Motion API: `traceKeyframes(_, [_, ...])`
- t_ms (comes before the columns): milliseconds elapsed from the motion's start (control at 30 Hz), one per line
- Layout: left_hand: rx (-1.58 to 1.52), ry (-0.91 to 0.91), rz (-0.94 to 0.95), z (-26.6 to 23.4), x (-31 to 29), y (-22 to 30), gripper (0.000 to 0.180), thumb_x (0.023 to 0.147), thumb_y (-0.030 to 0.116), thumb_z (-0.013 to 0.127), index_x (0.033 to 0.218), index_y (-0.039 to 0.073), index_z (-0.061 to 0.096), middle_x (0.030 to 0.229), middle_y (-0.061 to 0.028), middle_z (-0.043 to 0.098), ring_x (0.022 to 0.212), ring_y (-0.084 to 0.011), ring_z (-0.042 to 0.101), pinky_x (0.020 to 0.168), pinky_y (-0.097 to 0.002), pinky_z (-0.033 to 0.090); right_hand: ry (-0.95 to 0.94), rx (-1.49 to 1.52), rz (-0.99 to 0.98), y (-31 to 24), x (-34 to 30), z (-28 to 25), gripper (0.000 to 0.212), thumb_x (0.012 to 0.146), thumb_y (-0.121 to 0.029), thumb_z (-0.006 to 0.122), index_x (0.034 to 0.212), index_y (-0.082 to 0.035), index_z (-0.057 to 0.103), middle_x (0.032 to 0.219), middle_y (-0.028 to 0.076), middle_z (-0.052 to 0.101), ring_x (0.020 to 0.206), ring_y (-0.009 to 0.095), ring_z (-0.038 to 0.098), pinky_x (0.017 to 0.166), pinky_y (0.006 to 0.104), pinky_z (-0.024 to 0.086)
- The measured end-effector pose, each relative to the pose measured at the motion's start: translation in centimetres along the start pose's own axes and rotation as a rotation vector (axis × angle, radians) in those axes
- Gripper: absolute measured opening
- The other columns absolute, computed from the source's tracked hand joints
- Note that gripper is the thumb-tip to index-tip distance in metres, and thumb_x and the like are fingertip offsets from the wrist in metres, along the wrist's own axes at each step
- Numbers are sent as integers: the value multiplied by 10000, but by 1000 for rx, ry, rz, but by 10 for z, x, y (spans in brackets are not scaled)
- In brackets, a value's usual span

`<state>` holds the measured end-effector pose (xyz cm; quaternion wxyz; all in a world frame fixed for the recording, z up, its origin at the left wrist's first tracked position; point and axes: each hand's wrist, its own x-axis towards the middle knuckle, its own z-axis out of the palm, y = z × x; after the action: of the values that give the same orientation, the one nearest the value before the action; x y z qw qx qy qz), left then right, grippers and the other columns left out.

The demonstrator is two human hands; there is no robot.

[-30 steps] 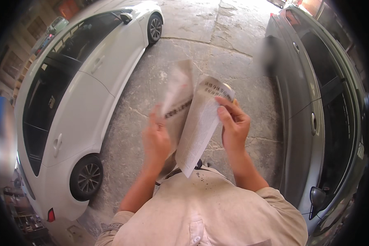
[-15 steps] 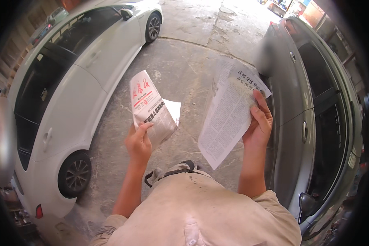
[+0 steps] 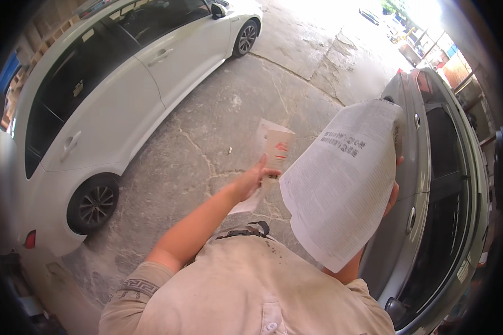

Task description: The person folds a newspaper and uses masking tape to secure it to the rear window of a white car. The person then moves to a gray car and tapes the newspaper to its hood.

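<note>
swung nearer the sheet (image 3: 341, 190): folded paper (image 3: 279, 148), pinched in the left hand (image 3: 250, 182). now screened by the sheet: right hand (image 3: 394, 196), closure impossible to tell. still two separate papers, both above the floor (image 3: 198, 120).

**Bright top, dark corners**

The floor (image 3: 318, 33) is washed out by daylight from the upper right. The newspaper sheet (image 3: 341, 184) and folded paper (image 3: 278, 142) are softened by blur. The white car (image 3: 112, 106) is curved by the lens.

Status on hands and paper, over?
Left hand holding folded pale newsprint with red print. Right hand mostly hidden behind large greyish newsprint sheet it holds. Grey car, right side.
</note>
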<state>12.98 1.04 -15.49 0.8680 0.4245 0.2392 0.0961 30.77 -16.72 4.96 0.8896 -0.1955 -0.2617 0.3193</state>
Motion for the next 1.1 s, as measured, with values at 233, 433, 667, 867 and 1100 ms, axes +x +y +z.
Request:
traceKeyframes(233, [-222,-314,4,79,-3,30,675,1055,506,583,1413,-66,586,1435,-152,622,1294,-237,594,1136,-392,437,-223,284,8,-34,-16,-26,496,1023,-309,515,1482,-140,598,1455,76,639,1319,251,612,1131,438,493])
traceKeyframes(433, [-31,34,148,61,-31,48,408,972,250,770,1213,-74,712,1113,-92,770,949,-189,729,873,-311,575,188,-112,120,-56,-13,-93,420,982,-180,590,1383,-77,659,1348,101,694,1228,247,654,1083,417,517])
traceKeyframes(667, [726,485,613,69,-54,89,196,955,167,737,1006,-20,768,950,-119,761,800,-198,690,713,-348,523,502,-1746,-91,-94,-22,-169,268,823,24,637,1054,-6,768,822,1,632,645,61,508,615,223,402])
traceKeyframes(867, [1011,488,791,101,-65,86,173,911,46,677,1047,2,774,1040,-235,737,952,-417,712,826,-429,569,238,-1019,245,25,-49,-61,118,940,-72,677,1030,-40,747,905,-6,684,810,90,589,734,261,476])
traceKeyframes(1100, [1185,192,789,108,-78,75,312,901,42,678,1208,15,727,1172,-231,700,1001,-430,704,868,-465,576,123,-770,530,85,-66,-20,385,960,-365,768,1070,4,766,901,30,703,774,87,592,642,281,458])
